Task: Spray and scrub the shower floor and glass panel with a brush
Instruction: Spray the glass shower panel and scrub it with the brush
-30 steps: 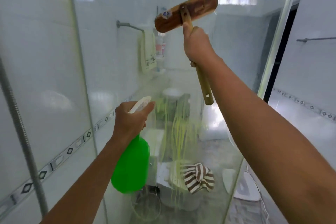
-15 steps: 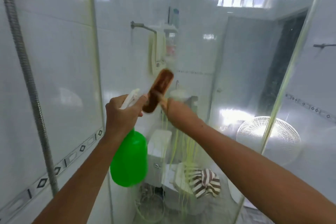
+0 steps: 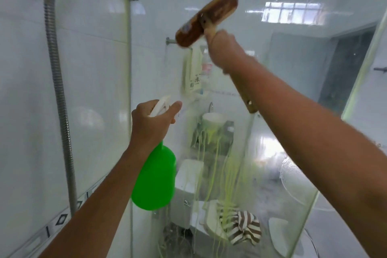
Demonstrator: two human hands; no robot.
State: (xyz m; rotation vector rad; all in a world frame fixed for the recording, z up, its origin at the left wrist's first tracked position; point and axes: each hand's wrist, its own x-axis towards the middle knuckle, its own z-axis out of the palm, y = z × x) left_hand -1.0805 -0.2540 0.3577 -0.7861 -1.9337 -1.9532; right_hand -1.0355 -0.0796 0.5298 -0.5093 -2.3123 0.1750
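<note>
Two hands are up at the glass (image 3: 240, 94). Your right hand (image 3: 225, 48) grips the brush (image 3: 206, 18) handle, fingers wrapped around it. Half a second ago the brush head sat low beside the bottle; now it is high on the glass and blurred, so an upward scrubbing stroke seems under way. Your left hand (image 3: 150, 123) holds the green bottle (image 3: 155, 178) by its neck, just left of the glass, one finger out along the white trigger. Yellow-green streaks (image 3: 217, 165) run down the glass below the brush, unscrubbed. The shower floor is out of view.

Right hand (image 3: 223, 48) raised, seemingly clenched; left hand (image 3: 151, 123) in curled grip
</note>
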